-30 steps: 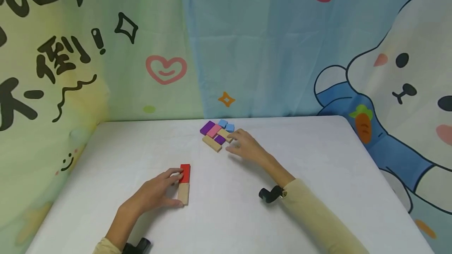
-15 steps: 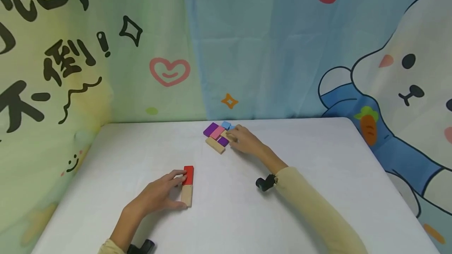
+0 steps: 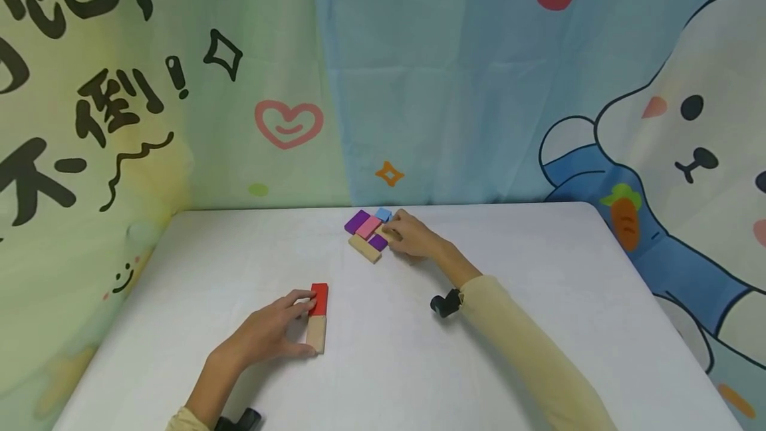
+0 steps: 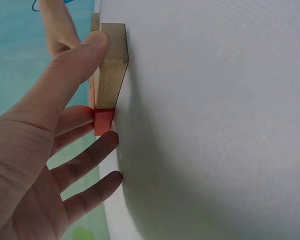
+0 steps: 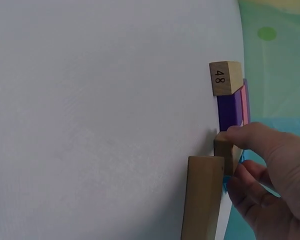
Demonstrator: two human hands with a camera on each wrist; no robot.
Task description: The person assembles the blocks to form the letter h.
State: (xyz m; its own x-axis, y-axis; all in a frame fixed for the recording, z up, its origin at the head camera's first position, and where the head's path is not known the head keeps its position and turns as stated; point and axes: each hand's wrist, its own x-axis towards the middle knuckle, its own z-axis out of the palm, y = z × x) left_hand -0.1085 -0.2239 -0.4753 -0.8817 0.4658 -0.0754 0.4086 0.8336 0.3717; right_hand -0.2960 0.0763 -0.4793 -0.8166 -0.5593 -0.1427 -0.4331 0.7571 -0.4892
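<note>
In the head view my left hand [image 3: 265, 332] lies beside two blocks set end to end on the white table. Its thumb touches the near end of a plain wooden block [image 4: 111, 82], and its fingertips are at the red block [image 3: 319, 299]; the other fingers spread loosely. My right hand [image 3: 414, 236] pinches another plain wooden block [image 5: 223, 149] at the right of a block cluster, thumb against it and fingers partly hidden behind. Beside it are a small purple block [image 3: 378, 243] and a plain block marked 48 [image 5: 221, 78].
The cluster also has a larger purple block [image 3: 357, 221], a pink block [image 3: 368, 227] and a light blue block [image 3: 383, 215]. A longer plain block [image 5: 202, 200] appears nearer the right wrist camera. A printed curtain [image 3: 407, 85] hangs behind the table [image 3: 239, 251].
The right thumb and fingers have come together on the plain block at the cluster. The head view has shifted slightly. My left hand stays at the red and plain blocks.
</note>
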